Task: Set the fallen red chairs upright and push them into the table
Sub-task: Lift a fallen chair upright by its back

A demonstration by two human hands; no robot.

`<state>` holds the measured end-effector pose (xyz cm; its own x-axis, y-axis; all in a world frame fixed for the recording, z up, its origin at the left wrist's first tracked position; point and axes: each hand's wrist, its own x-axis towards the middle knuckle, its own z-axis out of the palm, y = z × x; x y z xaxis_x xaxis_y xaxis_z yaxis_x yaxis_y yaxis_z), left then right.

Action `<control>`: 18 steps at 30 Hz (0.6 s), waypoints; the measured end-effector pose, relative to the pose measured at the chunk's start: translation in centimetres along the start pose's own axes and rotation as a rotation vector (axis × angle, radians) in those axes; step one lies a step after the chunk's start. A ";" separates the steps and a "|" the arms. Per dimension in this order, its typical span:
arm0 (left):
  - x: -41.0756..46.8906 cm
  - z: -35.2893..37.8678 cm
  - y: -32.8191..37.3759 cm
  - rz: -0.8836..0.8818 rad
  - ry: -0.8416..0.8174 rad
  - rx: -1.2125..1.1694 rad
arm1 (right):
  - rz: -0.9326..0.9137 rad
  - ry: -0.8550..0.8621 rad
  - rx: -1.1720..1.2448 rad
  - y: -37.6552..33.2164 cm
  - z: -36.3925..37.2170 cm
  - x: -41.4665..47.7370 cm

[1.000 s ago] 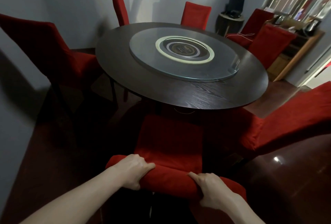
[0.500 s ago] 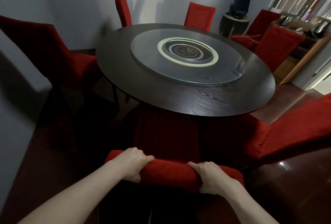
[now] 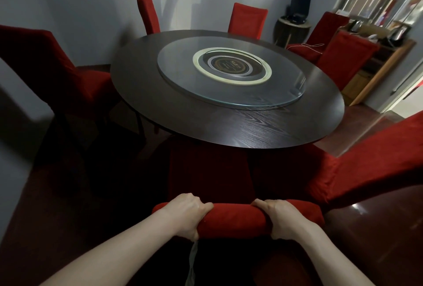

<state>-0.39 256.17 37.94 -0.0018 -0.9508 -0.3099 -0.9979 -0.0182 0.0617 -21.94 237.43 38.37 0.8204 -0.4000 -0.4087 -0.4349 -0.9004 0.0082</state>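
Observation:
A red chair [image 3: 235, 218] stands upright right in front of me, its seat partly under the near edge of the round dark table [image 3: 229, 125]. My left hand [image 3: 186, 211] grips the left part of its padded top rail. My right hand [image 3: 280, 216] grips the right part of the same rail. A second red chair [image 3: 370, 160] leans at an angle at the right, close to the table's edge. Another red chair [image 3: 57, 66] stands at the left, turned slightly away from the table.
A glass turntable [image 3: 231, 73] lies on the table. More red chairs [image 3: 248, 21] stand along the far side and at the back right. A wooden shelf unit [image 3: 377, 66] and a small round stand [image 3: 294, 30] are at the back right. A grey wall is close at left.
The chair I hold has moved forward, its seat sliding further under the table. My view has come nearer to the table. Both hands keep their grip on the rail.

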 end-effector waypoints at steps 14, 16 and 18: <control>-3.1 -5.0 -2.0 -0.072 -0.048 -0.153 | 0.056 -0.087 0.242 -5.1 -7.5 0.8; -4.5 -7.0 -2.7 -0.112 0.040 -0.137 | 0.013 0.026 0.183 -7.3 -10.0 1.5; -6.3 -8.7 -3.8 -0.169 0.126 -0.128 | -0.021 0.129 0.150 -9.8 -12.6 2.2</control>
<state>3.99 259.52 47.92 0.1803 -0.9619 -0.2053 -0.9672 -0.2114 0.1411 -11.24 243.20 48.91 0.8662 -0.4090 -0.2872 -0.4601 -0.8769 -0.1389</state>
